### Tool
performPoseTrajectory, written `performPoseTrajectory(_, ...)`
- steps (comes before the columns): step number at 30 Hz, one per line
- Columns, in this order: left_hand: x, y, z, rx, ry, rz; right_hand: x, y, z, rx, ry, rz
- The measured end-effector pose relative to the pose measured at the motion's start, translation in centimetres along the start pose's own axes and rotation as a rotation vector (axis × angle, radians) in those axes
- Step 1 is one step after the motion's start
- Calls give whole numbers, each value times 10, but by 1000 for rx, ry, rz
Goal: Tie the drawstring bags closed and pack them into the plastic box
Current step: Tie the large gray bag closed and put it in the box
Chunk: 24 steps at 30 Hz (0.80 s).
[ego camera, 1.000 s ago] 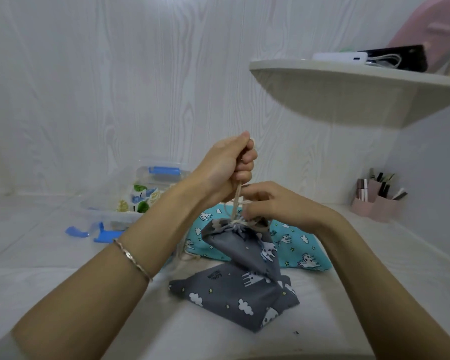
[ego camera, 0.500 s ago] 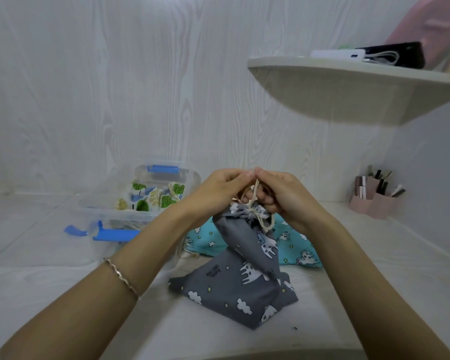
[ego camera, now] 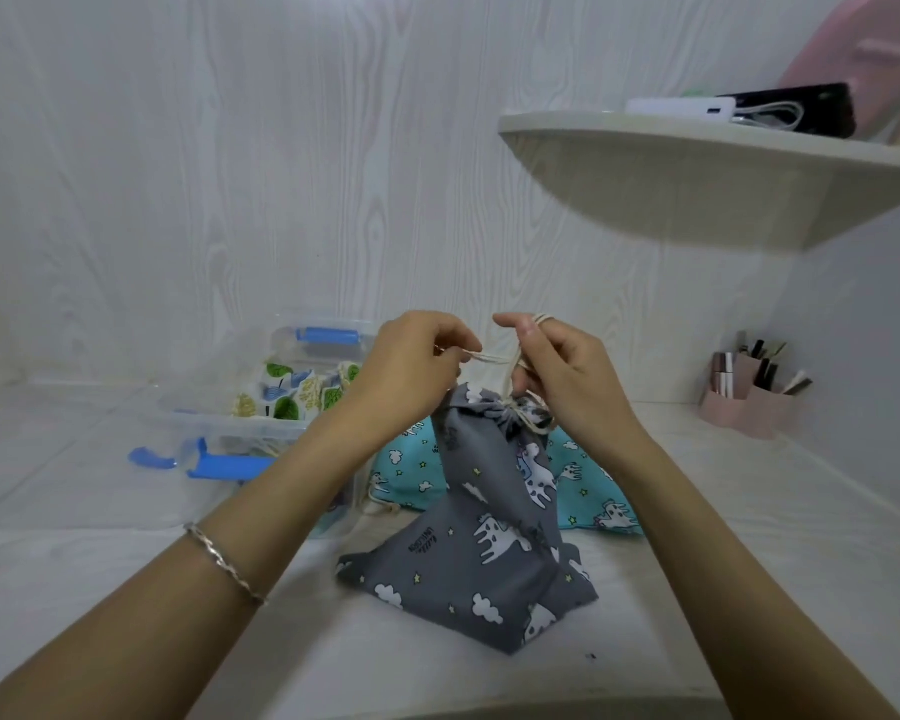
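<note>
A grey drawstring bag (ego camera: 481,558) with white clouds and animals stands on the white table, its neck gathered tight. Its cream cord (ego camera: 494,359) runs up from the neck between my two hands. My left hand (ego camera: 411,366) pinches one end of the cord just above the bag. My right hand (ego camera: 557,366) holds the other strand, which loops over its fingers. A turquoise bag (ego camera: 593,491) lies flat behind the grey one. The clear plastic box (ego camera: 219,423) with blue latches sits at the left, with a leaf-print bag (ego camera: 292,394) inside.
A rounded white shelf (ego camera: 697,168) juts out at upper right, carrying a white power bank and a black device. A pink organiser (ego camera: 749,402) with pens stands at the right wall. The box's lid lies in front of the box at left.
My left hand came down from high above the bag to meet my right hand at the neck. Both hands have now drawn slightly apart, with the cord stretched between them.
</note>
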State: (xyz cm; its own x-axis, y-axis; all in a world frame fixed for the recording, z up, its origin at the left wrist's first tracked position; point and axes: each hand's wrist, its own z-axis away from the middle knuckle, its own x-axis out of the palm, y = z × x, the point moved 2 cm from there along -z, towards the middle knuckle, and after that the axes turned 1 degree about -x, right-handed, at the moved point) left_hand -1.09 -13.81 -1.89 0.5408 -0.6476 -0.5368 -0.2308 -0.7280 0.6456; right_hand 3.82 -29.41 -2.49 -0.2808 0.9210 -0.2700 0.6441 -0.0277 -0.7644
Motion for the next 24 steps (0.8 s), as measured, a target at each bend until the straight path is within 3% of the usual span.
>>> performPoseTrajectory(5,-22,-2,3,39,149,-108,-10,-1,-2,3,176,6)
performPoseTrajectory(7,-32,-6,3,42,191,-173,-12,1,-3,38,153,-22)
performPoseTrajectory(12,-46,-20,1,-89,167,-428,-6,-1,-6,92,56,-40)
performPoseTrajectory(15,-44,-16,2,-160,60,-507,-6,-1,-9,66,57,-54)
performPoseTrajectory(17,-35,-4,1,-132,-56,-338,-4,-2,-10,39,19,-20)
performPoseTrajectory(21,-8,21,4,-44,-422,266,-1,-9,-12,5,-39,-16)
performPoseTrajectory(24,2,23,2,2,-384,326,-7,-13,-11,-13,-3,35)
